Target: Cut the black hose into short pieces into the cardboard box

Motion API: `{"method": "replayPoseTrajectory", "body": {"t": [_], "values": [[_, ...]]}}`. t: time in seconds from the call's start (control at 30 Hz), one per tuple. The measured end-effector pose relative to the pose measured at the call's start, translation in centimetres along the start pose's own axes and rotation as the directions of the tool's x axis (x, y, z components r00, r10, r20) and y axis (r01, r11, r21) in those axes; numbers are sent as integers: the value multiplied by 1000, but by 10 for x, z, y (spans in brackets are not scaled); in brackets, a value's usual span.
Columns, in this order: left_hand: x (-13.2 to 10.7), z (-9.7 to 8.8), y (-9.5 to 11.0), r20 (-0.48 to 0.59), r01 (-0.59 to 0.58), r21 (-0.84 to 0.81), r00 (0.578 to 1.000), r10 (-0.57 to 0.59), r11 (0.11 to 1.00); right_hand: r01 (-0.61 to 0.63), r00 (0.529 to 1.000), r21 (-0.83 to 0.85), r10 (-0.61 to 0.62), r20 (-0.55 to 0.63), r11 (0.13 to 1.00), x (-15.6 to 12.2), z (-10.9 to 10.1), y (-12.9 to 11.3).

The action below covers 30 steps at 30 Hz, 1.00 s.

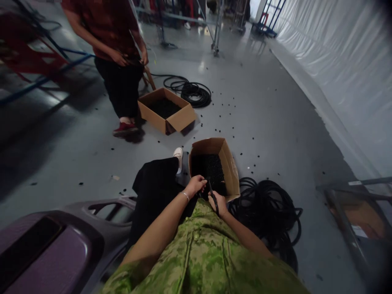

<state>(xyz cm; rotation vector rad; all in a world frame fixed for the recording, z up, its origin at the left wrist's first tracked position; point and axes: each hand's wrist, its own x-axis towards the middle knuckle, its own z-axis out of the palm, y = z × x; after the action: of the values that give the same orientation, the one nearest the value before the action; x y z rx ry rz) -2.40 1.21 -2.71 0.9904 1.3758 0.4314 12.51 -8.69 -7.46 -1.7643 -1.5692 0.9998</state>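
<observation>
My left hand (197, 185) is closed in a pinch near the front edge of an open cardboard box (231, 169). What sits between its fingertips is small and dark, too unclear to name. Close beside it, my right hand (219, 203) is wrapped round a length of black hose (214, 199), whose upper end points toward the left fingertips. Inside the box lies a heap of small black pieces (211, 163). A large loose coil of black hose (266, 204) rests on the floor just right of the box.
Ahead stands a co-worker (118, 53) beside a second cardboard box (153, 115) with dark contents and another hose coil (196, 93). Small black bits dot the grey floor (263, 110). A purple-and-grey chair (58, 249) is at left, a metal frame (346, 220) at right.
</observation>
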Motion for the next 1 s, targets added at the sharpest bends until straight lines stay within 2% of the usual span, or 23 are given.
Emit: {"method": "replayPoseTrajectory", "body": {"t": [0.17,0.3,0.47,0.67,1.0], "values": [[6,0,-5,-51,-47,170,997,56,984,33,999,14,-33,0,999,2,1,4],[10,0,-9,-57,-87,206,993,101,975,26,1000,27,-26,-9,999,3,3,5],[16,1,-15,-49,-72,253,995,87,965,43,999,24,-44,6,999,5,5,6],[17,0,-16,-45,-75,255,995,89,964,26,999,13,-26,26,1000,5,4,9],[16,-1,-16,-59,-80,229,994,96,970,6,999,-102,-2,39,995,6,5,8]]}}
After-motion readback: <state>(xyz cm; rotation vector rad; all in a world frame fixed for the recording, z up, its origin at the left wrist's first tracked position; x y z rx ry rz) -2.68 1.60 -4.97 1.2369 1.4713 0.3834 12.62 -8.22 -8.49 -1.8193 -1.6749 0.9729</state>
